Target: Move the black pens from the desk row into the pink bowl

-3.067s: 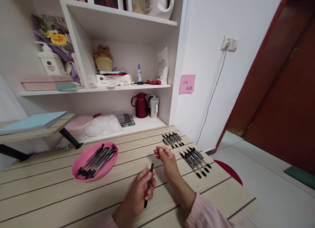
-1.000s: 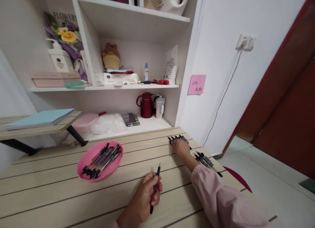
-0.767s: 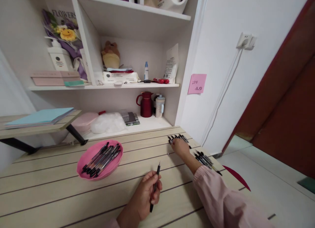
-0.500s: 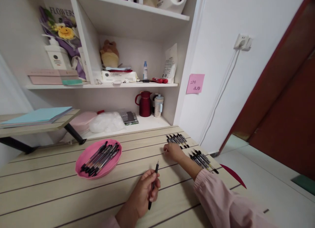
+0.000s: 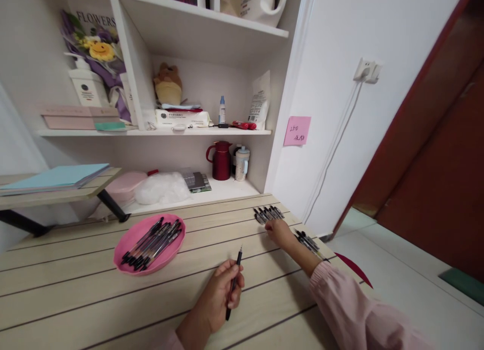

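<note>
Vs half a second ago: right hand has shifted right of where it was, now sits between the far row of pen caps and the near row of pens, knuckles up on the table. Can't tell whether its fingers are spread or pinching anything; they're curled under and hidden. A second ago the same hand was on top of the cap row, so it has pulled back toward the person since then. Pink sleeve covers part of the near pen row.

Left hand unchanged: fingers pinched around the middle of a black pen, bare tip pointing up and away, back end sticking out below the palm. Pen sits in front of the cap row, clear of the table surface at the tip, well apart from the right hand.

Around, all relative to the cap row: pink tray with a pile of capped pens well to the left; red jug and small white cup on the shelf behind it; pink sticky note on the wall above right. Nothing lies between the left hand and the cap row.
</note>
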Demonstrator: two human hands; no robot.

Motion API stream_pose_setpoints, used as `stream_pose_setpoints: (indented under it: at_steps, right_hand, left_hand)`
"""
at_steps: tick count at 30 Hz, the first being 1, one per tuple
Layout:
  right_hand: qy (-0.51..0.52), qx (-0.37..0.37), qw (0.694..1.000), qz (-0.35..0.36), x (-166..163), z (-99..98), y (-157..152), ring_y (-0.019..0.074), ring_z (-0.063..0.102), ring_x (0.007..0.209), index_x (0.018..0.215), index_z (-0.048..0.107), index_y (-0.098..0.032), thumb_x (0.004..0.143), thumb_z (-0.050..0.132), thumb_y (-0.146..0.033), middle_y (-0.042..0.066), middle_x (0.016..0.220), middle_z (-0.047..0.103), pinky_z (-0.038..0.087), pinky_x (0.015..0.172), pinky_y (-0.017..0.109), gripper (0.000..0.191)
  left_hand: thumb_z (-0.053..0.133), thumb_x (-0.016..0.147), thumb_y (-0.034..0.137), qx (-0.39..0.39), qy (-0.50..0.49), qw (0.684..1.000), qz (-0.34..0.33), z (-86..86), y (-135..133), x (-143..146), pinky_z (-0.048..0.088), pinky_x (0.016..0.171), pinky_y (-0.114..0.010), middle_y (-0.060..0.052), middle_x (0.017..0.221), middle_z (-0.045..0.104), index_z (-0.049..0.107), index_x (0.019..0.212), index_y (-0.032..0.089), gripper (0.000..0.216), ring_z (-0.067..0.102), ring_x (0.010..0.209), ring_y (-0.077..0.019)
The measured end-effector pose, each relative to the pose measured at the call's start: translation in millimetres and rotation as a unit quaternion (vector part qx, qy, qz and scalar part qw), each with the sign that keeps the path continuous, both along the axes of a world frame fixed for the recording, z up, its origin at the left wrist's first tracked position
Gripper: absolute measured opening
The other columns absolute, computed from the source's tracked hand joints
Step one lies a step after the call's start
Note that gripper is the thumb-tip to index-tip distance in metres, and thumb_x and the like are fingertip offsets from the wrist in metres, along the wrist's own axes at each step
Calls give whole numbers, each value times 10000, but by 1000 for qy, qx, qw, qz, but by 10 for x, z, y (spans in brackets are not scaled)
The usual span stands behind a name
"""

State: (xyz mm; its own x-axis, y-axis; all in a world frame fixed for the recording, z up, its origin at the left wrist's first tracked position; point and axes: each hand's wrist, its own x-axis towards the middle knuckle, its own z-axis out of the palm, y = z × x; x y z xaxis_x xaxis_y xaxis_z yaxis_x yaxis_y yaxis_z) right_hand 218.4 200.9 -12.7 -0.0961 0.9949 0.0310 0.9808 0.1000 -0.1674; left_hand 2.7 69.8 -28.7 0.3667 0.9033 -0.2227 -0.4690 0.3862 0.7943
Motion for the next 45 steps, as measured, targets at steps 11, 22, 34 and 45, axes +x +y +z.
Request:
stream_pose_setpoints:
  at_steps: [11,22,34,45]
  right_hand:
    - [-34,8,998,-59,-86,-120,-106,206,592,911,891,657,-176,796,450,-182,115,976,653,393,720,258,228]
    - [-34,10,994,-101,-44,-76,170,190,583,905,909,642,-204,809,443,-188,85,960,657,393,715,268,223]
    - [-29,31,994,-103,-14,12,183,195,587,905,903,639,-211,818,451,-276,83,974,655,390,690,262,217]
    - [-28,31,993,-110,-156,46,439,242,604,934,943,640,-166,779,499,-384,118,1005,661,420,724,297,307]
  left_hand:
    - [575,746,339,3,18,1000,-7,14,-4,0,96,347,-187,41,610,518,482,778,174,192,292,337,-4]
    - [604,729,330,-13,-3,1000,-1,-1,8,-1,99,342,-185,42,602,530,493,807,176,205,310,329,-8]
    - [605,731,334,-7,-10,1000,1,-38,17,-3,106,332,-181,35,609,547,511,817,169,208,314,324,-5]
    - [596,736,339,-10,-17,1000,5,-40,11,9,96,336,-182,40,601,536,498,829,175,213,295,315,-5]
